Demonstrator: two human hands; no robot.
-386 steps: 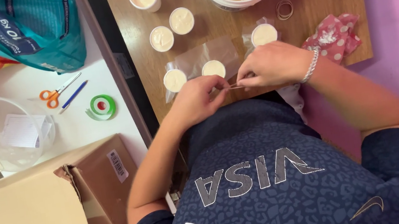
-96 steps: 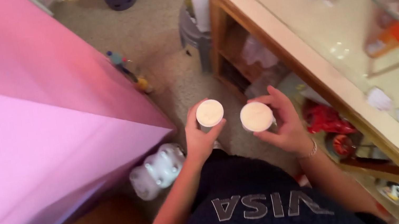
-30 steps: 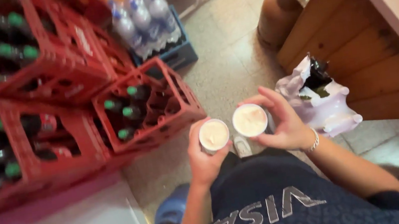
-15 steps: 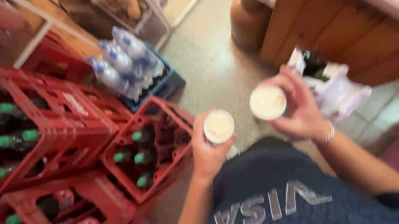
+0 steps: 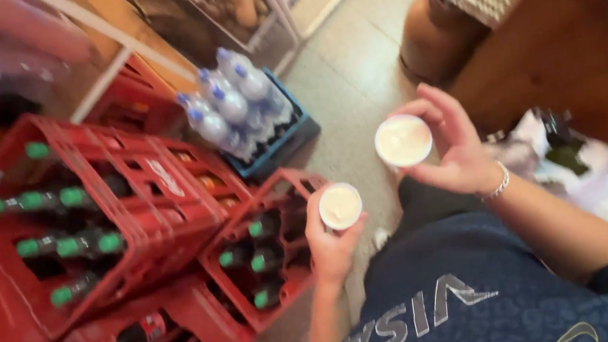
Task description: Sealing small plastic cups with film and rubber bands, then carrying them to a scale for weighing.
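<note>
Cream-filled small round cup [image 5: 340, 206] gripped in left hand [image 5: 329, 244], fingers around the wall; second same cup [image 5: 403, 140] in right hand [image 5: 453, 146]. Both upright, open tops facing up, above the floor. Below left, red crates [image 5: 125, 224] with green-capped bottles [image 5: 76, 246]; blue tray [image 5: 279, 141] with clear bottles [image 5: 233, 105].

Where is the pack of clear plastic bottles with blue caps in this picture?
In the head view, the pack of clear bottles sits on the floor, upper centre-left, in a blue tray between the red crates and a white wire rack.
</note>
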